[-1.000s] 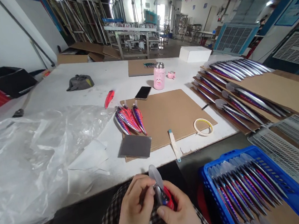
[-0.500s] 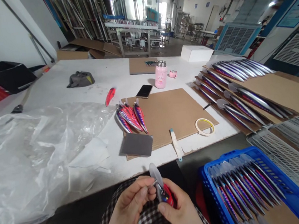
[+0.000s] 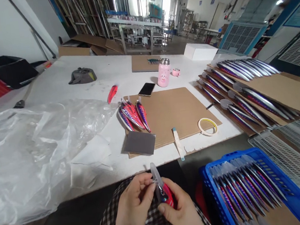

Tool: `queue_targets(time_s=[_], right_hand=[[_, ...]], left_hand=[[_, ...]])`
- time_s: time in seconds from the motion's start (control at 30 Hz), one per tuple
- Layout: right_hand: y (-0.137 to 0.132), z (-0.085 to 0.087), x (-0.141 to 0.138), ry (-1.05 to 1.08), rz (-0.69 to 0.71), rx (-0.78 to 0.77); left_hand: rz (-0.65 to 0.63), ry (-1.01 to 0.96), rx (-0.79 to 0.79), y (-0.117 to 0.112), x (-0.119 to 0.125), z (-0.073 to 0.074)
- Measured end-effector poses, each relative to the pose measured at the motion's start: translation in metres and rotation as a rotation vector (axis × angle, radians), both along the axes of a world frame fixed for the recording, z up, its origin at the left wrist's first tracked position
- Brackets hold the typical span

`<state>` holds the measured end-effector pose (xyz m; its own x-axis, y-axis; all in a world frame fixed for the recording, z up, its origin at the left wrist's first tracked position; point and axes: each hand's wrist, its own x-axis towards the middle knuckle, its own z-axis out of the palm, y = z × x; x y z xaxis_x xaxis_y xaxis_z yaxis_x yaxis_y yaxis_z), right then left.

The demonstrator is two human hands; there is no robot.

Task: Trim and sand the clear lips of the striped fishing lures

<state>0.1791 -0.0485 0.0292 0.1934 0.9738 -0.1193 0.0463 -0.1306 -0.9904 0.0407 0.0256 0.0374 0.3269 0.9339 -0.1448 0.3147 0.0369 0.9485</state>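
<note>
Over my lap, my right hand (image 3: 180, 204) is wrapped round a red and purple fishing lure (image 3: 165, 194). Its clear diving lip (image 3: 155, 173) points up and away from me. My left hand (image 3: 136, 197) is closed in a pinch right beside the base of the lip; a tiny bit shows at the fingertips, too small to name. On the table, several striped lures (image 3: 132, 115) lie together at the left edge of a cardboard sheet (image 3: 174, 113). In front of them is a dark grey rectangular pad (image 3: 139, 143).
A blue basket (image 3: 211, 188) of lures stands at my right, below stacked cardboard layers (image 3: 294, 96) bearing more lures. Plastic sheeting (image 3: 35, 151) covers the table's left. A tape roll (image 3: 201, 130), a phone (image 3: 146, 89) and a pink bottle (image 3: 164, 75) are on the table.
My left thumb and fingertips have shifted slightly up along the lip, and the lure has turned a little. My right hand keeps its hold. The whole view has tilted slightly.
</note>
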Motion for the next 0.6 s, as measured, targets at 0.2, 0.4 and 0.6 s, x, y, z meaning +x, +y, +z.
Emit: queue_targets(time_s=[0.2,0.4,0.6], right_hand=[[-0.0036,-0.0084,0.0017,-0.126,-0.010,0.008],[-0.0023,-0.0054,0.0036,-0.183,-0.016,-0.004],[-0.0019,-0.0024,0.0020,-0.169,-0.034,-0.032]], left_hand=[[0.014,0.069,0.080,0.0005,-0.0009,-0.0004],[0.004,0.057,0.101,-0.0006,0.0013,0.0022],[-0.014,0.060,0.093,-0.0002,0.0014,0.0052]])
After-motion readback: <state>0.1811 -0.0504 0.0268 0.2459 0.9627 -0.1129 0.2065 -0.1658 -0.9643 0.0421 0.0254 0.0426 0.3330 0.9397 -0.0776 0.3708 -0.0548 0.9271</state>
